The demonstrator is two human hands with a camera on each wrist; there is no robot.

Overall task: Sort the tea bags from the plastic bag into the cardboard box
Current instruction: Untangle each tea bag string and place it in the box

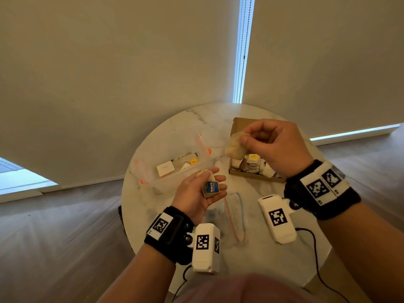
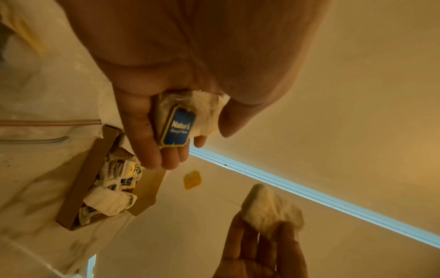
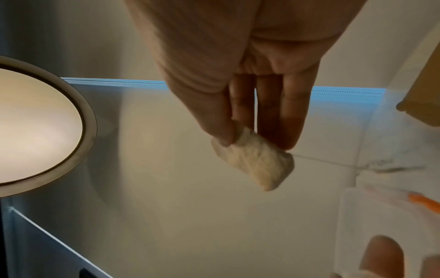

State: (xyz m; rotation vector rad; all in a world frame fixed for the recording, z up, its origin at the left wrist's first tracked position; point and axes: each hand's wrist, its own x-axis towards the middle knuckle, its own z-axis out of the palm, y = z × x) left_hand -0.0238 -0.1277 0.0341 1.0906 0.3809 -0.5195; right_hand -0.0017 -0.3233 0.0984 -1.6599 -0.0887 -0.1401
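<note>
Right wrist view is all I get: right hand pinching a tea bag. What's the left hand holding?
Observer: The left hand, palm up, holds a second bag with a blue tag.
Operator: Is the box under my bag?
Observer: In the head view the right hand hangs its bag over the left edge of the box.
Operator: Any room left in it?
Observer: Its near half is packed with bags; the hand hides the far half.
</note>
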